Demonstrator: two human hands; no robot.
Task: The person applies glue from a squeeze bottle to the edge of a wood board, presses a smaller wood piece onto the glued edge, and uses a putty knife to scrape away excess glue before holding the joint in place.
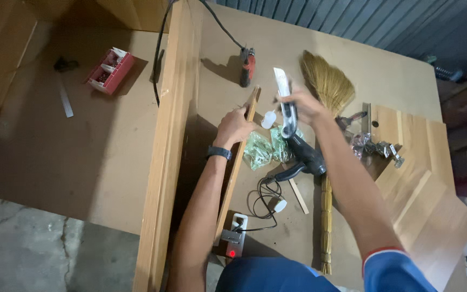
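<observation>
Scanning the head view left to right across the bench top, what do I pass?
Red parts box → tall upright board → left hand on a thin wood strip → right hand holding a glue gun → broom → metal hinges.

Wrist: we see a black watch (pixel 219 152) on our left arm.
Sleeve: we wear a blue sleeve (pixel 393 267), red-and-white trimmed.

On the worktop (pixel 109 162), the compartment box (pixel 111 70) lies near the far left corner, the broom (pixel 328 108) right of the drill (pixel 247 67), and probably a power strip (pixel 235 238) at the near edge.
</observation>
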